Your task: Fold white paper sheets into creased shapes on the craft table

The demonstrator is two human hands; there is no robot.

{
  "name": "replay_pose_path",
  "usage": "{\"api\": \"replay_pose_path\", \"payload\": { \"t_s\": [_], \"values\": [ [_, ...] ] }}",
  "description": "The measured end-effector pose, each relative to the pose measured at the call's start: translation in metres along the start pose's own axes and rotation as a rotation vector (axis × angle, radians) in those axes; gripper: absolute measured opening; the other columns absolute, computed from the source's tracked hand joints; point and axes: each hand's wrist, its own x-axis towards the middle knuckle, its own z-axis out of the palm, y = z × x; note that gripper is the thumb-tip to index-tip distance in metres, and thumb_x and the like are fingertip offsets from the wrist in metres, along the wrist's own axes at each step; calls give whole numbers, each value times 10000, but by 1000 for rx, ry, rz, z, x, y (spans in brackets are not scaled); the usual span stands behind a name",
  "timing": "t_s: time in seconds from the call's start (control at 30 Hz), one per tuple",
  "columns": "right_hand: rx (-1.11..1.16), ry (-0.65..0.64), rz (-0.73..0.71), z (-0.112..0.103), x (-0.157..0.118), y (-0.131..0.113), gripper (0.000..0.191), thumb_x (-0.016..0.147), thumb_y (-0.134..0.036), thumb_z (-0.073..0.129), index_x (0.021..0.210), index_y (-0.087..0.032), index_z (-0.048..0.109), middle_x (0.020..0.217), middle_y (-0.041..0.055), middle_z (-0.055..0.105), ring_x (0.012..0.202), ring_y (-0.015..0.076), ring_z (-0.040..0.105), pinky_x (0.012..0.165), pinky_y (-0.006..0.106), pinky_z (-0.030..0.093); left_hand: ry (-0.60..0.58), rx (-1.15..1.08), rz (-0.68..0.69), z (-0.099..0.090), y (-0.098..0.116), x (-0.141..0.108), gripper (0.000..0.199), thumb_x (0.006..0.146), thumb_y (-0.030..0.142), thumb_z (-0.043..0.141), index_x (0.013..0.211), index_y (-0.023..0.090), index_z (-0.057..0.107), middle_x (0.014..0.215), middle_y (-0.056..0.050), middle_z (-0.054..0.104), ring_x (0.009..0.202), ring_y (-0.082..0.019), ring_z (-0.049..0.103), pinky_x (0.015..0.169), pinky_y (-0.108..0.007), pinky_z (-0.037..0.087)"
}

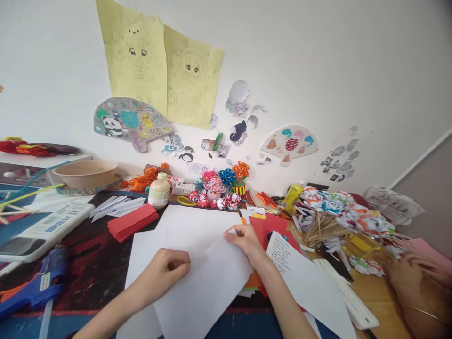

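Note:
Large sheets of white paper (201,287) lie overlapping in front of me. My right hand (243,242) pinches the upper right edge of the top sheet between thumb and fingers, and that sheet is slightly lifted there. On the left part of the paper, my left hand (171,268) has its fingers curled together; whether it holds the paper edge is hidden. More white sheets (141,278) show under the top one. To the right of my right hand lie red papers (264,226) and a sheet with writing (282,259).
Left are a blue glue gun (45,282), stacked red strips (132,221), a glue bottle (158,190) and a beige bowl (84,174). Small flower crafts (226,179) stand behind. Another person's hands (409,273) rest at the far right, near bundled sticks (321,228).

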Motion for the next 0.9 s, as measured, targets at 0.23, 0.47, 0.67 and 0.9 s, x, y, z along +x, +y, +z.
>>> {"api": "replay_pose_path", "payload": {
  "t_s": [0.23, 0.47, 0.67, 0.9],
  "values": [
    [18, 97, -6, -20, 4, -2, 331, 593, -429, 798, 686, -125, 706, 607, 28, 637, 536, 149, 549, 491, 237, 370, 33, 30, -3, -20, 1, -1, 229, 782, 258, 413, 568, 181, 436, 578, 33, 386, 575, -115, 346, 546, -214, 282],
    [-87, -141, -7, -19, 0, -6, 179, 660, -324, 753, 663, -153, 703, 635, 2, 632, 603, 128, 533, 577, 227, 375, 225, 104, -57, -45, -9, 1, 256, 792, 328, 435, 660, 179, 596, 694, 4, 603, 685, -161, 515, 629, -215, 381],
    [-186, -468, 23, -13, -6, -10, 160, 703, -316, 710, 749, -164, 717, 697, 4, 656, 632, 130, 551, 605, 231, 400, 170, 67, -20, -43, -8, 3, 264, 795, 314, 426, 654, 180, 603, 699, 7, 613, 714, -162, 540, 666, -214, 392],
    [-332, -479, -66, 14, -10, 1, 268, 757, -401, 665, 894, -182, 734, 818, 46, 699, 721, 187, 610, 679, 287, 463, 109, 49, 10, -31, -3, 3, 250, 794, 295, 431, 664, 186, 614, 706, 3, 614, 709, -160, 535, 663, -213, 393]
  ]
}}
